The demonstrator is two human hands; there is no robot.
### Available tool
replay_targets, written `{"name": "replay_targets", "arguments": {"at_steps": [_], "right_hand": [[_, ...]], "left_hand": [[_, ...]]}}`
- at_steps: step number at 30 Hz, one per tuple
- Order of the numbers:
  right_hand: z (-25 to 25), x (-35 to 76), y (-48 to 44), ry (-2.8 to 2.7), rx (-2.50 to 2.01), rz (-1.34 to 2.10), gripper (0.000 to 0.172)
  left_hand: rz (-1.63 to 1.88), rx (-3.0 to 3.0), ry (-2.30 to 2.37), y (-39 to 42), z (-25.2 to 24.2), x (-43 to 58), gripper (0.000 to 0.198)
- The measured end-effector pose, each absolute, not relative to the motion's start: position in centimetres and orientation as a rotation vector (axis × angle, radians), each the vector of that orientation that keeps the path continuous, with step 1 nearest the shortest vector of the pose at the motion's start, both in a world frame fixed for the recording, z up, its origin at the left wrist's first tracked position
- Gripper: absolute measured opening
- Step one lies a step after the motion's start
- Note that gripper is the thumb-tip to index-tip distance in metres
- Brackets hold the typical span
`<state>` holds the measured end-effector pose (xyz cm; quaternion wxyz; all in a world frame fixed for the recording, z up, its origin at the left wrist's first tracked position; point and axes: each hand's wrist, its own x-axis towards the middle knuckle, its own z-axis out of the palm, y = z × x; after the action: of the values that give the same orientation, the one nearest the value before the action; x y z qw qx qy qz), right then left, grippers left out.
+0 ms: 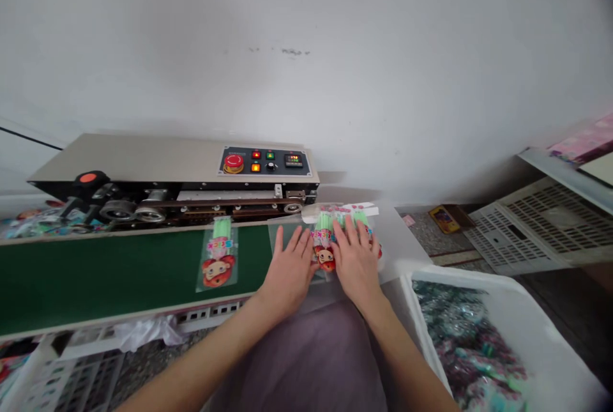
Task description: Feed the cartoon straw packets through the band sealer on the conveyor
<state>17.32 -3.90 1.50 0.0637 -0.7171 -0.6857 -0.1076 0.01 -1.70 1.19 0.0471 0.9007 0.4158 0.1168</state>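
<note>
A green conveyor belt (129, 278) carries a clear packet (219, 253) with a cartoon face

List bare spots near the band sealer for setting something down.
Bare: green conveyor belt left of the lone cartoon packet; a narrower strip between it and the left hand; the sealer's beige cover, left of the control panel. Crowded: between left hand and right hand, where printed packets bunch.

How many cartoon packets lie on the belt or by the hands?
3 visible: one packet on the belt, one between left hand and right hand, one partly under the latter; more may be hidden.
</note>
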Motion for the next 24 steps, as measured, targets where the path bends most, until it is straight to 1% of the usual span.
{"name": "replay_targets", "arguments": {"at_steps": [3,7,12,17,24], "right_hand": [[1.4,18.0,-4.0,-2.2,-2.073,-0.287,0.046],[1.2,18.8,-4.0,-2.103,-2.202,-0.351,0.045],[0.8,19.5,-4.1,-2.091,-2.234,-0.334,0.046],[0.7,19.7,-4.2,-2.114,-2.223,-0.304,0.045],[1.1,16.8,-3.7,-2.165,-2.067,-0.224,0.044]], "left_hand": [[0.398,2.756,1.306,-2.5,1.6,0.9,0.049],[0.391,2.766,1.224,-1.4,2.2,1.5,0.04],[0.35,2.821,1.024,0.2,0.5,1.7,0.052],[0.379,2.793,1.193,0.1,-0.5,1.2,0.053],[0.324,2.721,1.374,-0.3,0.3,-1.1,0.051]]}}
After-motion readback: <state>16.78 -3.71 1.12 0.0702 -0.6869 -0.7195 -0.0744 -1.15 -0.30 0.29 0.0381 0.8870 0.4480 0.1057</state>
